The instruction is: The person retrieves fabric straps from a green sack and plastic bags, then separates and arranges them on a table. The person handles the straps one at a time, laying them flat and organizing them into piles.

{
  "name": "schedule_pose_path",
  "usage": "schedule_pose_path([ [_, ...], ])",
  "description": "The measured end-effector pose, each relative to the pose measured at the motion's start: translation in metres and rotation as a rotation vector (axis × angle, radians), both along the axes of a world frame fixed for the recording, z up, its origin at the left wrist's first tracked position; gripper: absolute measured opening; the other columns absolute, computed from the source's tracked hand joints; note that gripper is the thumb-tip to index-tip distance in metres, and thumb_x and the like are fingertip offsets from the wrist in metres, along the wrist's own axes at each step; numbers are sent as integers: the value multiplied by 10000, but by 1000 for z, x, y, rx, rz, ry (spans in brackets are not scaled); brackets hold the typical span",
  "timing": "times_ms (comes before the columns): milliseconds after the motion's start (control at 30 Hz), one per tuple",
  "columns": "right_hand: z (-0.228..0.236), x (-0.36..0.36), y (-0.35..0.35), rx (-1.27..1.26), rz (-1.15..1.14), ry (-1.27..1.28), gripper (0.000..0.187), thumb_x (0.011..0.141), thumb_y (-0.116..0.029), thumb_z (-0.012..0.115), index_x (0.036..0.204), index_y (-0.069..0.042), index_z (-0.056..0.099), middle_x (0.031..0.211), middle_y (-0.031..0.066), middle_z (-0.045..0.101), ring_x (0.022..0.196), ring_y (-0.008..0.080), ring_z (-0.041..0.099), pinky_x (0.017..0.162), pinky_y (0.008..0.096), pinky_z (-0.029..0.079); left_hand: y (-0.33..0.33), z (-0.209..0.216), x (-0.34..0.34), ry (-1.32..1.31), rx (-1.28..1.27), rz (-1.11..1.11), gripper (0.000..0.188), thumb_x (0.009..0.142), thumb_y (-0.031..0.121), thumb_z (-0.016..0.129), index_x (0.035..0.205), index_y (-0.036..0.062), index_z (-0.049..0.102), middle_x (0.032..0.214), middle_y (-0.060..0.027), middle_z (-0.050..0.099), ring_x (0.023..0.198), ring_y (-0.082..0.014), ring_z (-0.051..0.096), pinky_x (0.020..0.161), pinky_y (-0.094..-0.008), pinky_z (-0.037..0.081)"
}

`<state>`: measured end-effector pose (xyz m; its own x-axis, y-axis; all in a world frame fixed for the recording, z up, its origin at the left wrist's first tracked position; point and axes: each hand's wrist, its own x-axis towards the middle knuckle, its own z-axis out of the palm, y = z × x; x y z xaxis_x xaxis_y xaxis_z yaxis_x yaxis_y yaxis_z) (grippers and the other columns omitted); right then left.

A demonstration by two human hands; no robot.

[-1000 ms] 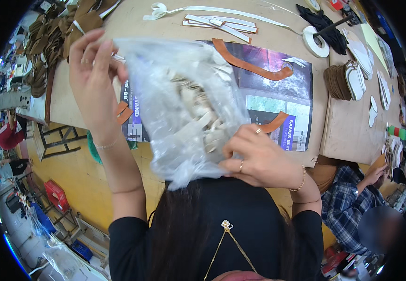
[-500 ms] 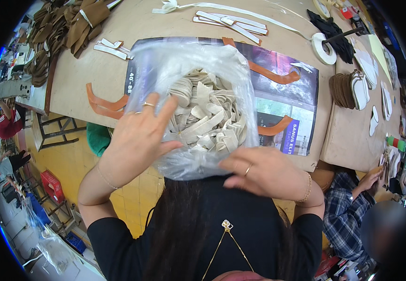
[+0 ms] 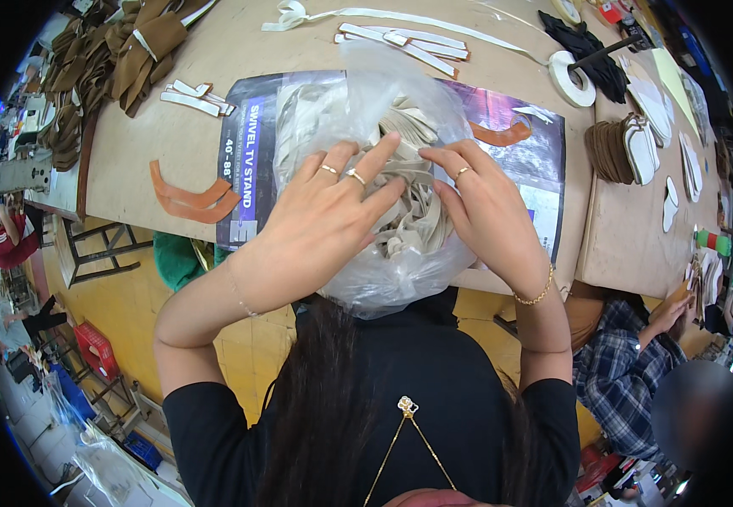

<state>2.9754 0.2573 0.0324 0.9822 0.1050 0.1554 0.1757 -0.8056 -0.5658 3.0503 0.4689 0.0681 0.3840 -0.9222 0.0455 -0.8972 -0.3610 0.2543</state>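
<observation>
A clear plastic bag point(image 3: 383, 283) full of off-white strap-like cut pieces point(image 3: 413, 220) sits at the table's near edge. My left hand point(image 3: 324, 211) lies over the bag's left side, its fingers spread and their tips on the pieces at the opening. From the right, my right hand point(image 3: 489, 198) reaches the opening with thumb and forefinger apart, touching the pieces or the plastic rim. Neither hand is visibly closed around anything. Bunched plastic stands up at the far side of the bag. My hands hide part of the contents.
Under the bag lies a printed cardboard sheet point(image 3: 240, 160). Orange-brown curved strips point(image 3: 193, 198) rest to the left. A white tape roll point(image 3: 571, 78), stacked brown-and-white pieces point(image 3: 624, 150) and a brown pile point(image 3: 121, 59) are farther off. A co-worker in a plaid shirt point(image 3: 624, 372) sits at right.
My right hand has risen from the bag's near edge to its opening. The left hand has shifted right over the pieces. The opening looks narrower, with plastic folded over its left side.
</observation>
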Motion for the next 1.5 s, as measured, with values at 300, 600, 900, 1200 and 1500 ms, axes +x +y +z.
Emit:
schedule_pose_path([
  [300,17,-21,-12,-10,-16,341,374,839,-141,672,1195,-76,579,963,114,624,885,319,610,774,410,482,33,18,-9,24,102,-59,217,752,62,582,966,96,598,1158,-84,585,1078,-260,527,884,-381,392],
  [600,12,-47,0,-49,329,218,203,803,-210,705,941,-73,651,905,65,581,889,255,565,784,375,441,53,22,-9,58,149,43,235,699,2,619,905,116,622,1089,-39,614,1034,-230,552,873,-388,387],
  [900,11,-42,39,-29,580,89,201,826,-153,598,1015,-123,657,896,11,547,913,188,536,812,334,380,80,1,13,87,1,331,166,741,-51,558,858,67,575,941,-41,637,867,-272,596,767,-375,395],
  [1200,-2,-65,71,-46,645,59,388,853,-132,537,1214,-238,635,951,30,535,875,189,549,753,327,435,89,-8,-19,117,-4,429,288,732,-77,585,995,37,559,1106,-121,621,1003,-351,573,874,-428,434],
  [1500,-22,-60,95,-3,594,39,546,805,-28,572,1288,-281,602,975,69,512,911,248,525,805,364,421,115,2,-71,236,36,448,928,687,22,765,1486,169,318,1482,-211,297,1330,-422,346,1090,-457,332],
])
